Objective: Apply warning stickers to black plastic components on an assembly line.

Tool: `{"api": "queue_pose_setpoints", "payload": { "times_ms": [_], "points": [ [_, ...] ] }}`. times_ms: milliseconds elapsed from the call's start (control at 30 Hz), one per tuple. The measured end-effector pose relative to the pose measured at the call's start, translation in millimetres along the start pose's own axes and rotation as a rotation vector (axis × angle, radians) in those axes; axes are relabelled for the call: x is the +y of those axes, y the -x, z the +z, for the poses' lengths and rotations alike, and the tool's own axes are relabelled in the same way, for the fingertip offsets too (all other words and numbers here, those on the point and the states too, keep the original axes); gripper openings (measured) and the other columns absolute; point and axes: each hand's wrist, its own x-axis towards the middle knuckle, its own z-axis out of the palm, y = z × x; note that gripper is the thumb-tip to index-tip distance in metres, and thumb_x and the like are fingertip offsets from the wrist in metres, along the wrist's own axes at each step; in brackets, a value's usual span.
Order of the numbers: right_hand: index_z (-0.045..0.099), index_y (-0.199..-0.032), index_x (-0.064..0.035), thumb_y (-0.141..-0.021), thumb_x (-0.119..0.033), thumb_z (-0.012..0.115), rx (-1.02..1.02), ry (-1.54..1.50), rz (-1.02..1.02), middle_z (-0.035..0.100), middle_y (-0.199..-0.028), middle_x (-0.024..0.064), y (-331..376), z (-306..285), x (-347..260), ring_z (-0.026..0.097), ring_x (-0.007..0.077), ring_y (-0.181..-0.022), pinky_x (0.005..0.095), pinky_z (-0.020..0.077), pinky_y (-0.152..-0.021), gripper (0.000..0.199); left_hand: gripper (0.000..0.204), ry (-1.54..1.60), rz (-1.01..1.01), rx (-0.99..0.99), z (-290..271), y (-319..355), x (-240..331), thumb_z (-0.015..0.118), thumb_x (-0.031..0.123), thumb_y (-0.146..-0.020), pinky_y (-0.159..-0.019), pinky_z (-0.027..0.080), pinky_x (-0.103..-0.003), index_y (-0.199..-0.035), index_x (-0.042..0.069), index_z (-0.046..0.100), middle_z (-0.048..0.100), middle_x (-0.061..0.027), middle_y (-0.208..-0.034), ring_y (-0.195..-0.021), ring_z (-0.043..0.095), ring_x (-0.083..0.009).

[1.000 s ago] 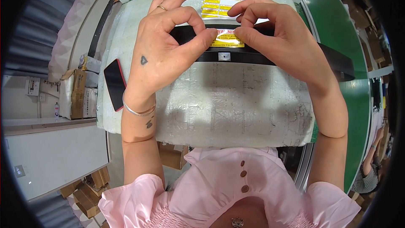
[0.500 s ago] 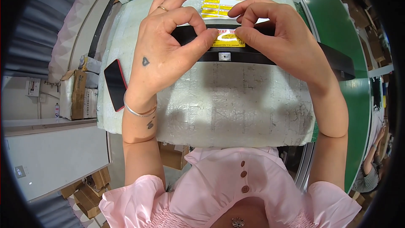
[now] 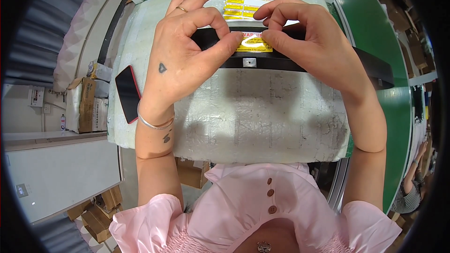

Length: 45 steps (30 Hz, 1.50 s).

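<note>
A yellow and white warning label is stretched between my two hands, over a long black bar lying across the padded table. My left hand pinches the label's left upper corner between thumb and forefinger, its other fingers raised. With thumb and forefinger, my right hand grips the right upper corner. Whether the label touches the bar all along cannot be made out. Below it, a small silvery metal plate sits on the bar's near side. Just beyond the bar lies a sheet of yellow labels, partly behind my right hand.
A phone with a red edge lies on the wrapped table pad, near my left wrist. Cardboard boxes stand left of the table. A green surface runs along the right, where another person's arm shows.
Both hands stay almost still on the label. The label's upper edge and shine look very slightly different; nothing has been let go.
</note>
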Motion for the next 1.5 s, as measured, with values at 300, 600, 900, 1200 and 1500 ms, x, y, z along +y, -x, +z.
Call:
{"api": "queue_pose_setpoints", "payload": {
  "times_ms": [300, 600, 900, 1200, 1500],
  "points": [
    [0.055, -0.073, 0.0079, -0.081, -0.011, 0.057, 0.003, -0.009, -0.001, 0.067, -0.088, 0.0137, 0.7, 1.3, -0.3, 0.051, 0.0136, -0.061, 0.0289, 0.0442, -0.057, 0.021, 0.019, 0.020, -0.008, -0.011, 0.5, 0.6, 3.8, 0.075, 0.006, -0.071, -0.108, 0.031, -0.041, -0.066, 0.004, 0.057, 0.057, -0.0135, -0.133, -0.130, 0.045, -0.0323],
    [0.052, -0.073, 0.0034, -0.084, -0.009, 0.060, -0.032, 0.036, 0.025, 0.063, -0.097, 0.0097, 1.6, 0.5, -3.7, 0.049, 0.0097, -0.066, 0.0246, 0.0437, -0.062, 0.018, 0.020, 0.015, 0.011, -0.003, 1.5, 0.3, 2.8, 0.076, 0.006, -0.070, -0.106, 0.033, -0.039, -0.065, 0.004, 0.056, 0.057, -0.0139, -0.133, -0.129, 0.047, -0.0309],
    [0.057, -0.078, 0.0083, -0.080, -0.010, 0.059, 0.043, 0.037, -0.041, 0.065, -0.084, 0.0147, 0.4, 2.5, 0.0, 0.054, 0.0197, -0.061, 0.0315, 0.0457, -0.059, 0.019, 0.015, 0.041, 0.000, -0.033, -0.3, -3.0, 0.8, 0.074, 0.011, -0.069, -0.102, 0.039, -0.039, -0.067, 0.006, 0.060, 0.059, -0.0117, -0.130, -0.125, 0.048, -0.0327],
    [0.053, -0.082, 0.0006, -0.086, -0.004, 0.061, -0.045, 0.110, 0.059, 0.057, -0.098, 0.0031, 0.9, -1.2, -6.6, 0.047, 0.0035, -0.071, 0.0198, 0.0451, -0.068, 0.010, 0.016, 0.135, -0.014, -0.071, -1.9, -3.2, -5.8, 0.072, 0.005, -0.074, -0.093, 0.044, -0.032, -0.073, 0.004, 0.056, 0.060, -0.0191, -0.126, -0.112, 0.058, -0.0226],
    [0.062, -0.109, 0.0004, -0.080, -0.002, 0.067, 0.069, 0.492, -0.592, 0.065, -0.110, 0.0138, 6.2, 5.8, 14.2, 0.066, 0.0249, -0.093, 0.0326, 0.0546, -0.080, 0.029, 0.029, -0.290, 0.344, 0.005, 11.7, 15.2, -7.0, 0.073, 0.011, -0.073, -0.087, 0.051, -0.039, -0.102, 0.015, 0.070, 0.070, -0.0025, -0.106, -0.096, 0.066, -0.0243]
  ]
}}
